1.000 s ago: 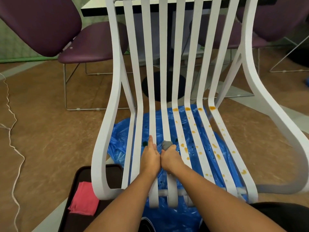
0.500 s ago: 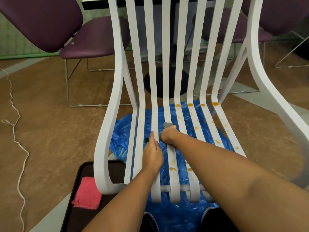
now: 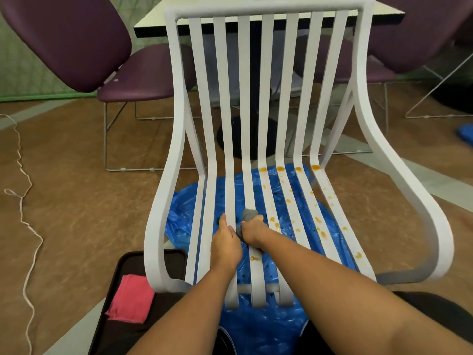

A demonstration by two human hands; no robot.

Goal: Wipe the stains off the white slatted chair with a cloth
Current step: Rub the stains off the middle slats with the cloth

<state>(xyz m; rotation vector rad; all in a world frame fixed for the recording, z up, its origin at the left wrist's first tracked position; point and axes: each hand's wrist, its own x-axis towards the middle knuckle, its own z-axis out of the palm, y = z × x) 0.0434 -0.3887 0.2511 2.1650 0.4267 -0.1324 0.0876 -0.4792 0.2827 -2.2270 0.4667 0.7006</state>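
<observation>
Your right hand bunches the soft grey cloth on a rigid slat. Your left hand rests alongside, fingers hidden. Keep the cloth wadded and press firmly.

Floor: brown, mottled, crossed by pale grey bands at the right and lower left. Green mesh wall at far left. Two purple chairs on thin wire legs, one far left, one far right. Between them a table, pale top, black edge, black round foot. White cord trails along the floor's left edge. Blue plastic sheet spread at centre. Dark tray at lower left holds a folded pink rag. Light even, soft shadows.
</observation>
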